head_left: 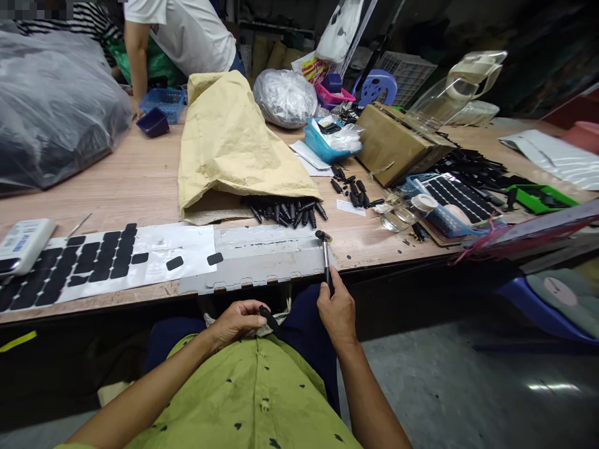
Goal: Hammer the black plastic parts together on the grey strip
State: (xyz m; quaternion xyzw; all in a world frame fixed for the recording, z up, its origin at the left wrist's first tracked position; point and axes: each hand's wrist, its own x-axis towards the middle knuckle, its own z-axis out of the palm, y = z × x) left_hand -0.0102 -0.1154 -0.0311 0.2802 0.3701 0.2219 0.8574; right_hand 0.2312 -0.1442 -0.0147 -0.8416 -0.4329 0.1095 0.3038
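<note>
My left hand (238, 323) is closed around a small black plastic part (269, 317) over my lap, just below the table edge. My right hand (336, 312) grips the handle of a small hammer (324, 252), whose metal shaft stands up and whose black head rests at the table's front edge. In front of me lies a white sheet (140, 255) carrying several black adhesive pads (100, 255). A pile of black plastic parts (287, 212) spills from the mouth of a tan paper sack (229, 143).
A large grey plastic bag (51, 112) fills the far left. A person in a white shirt (187, 31) stands at the back by blue bins (163, 103). A cardboard box (393, 143), solar panels (456, 196), a green tray (538, 196) and loose parts crowd the right.
</note>
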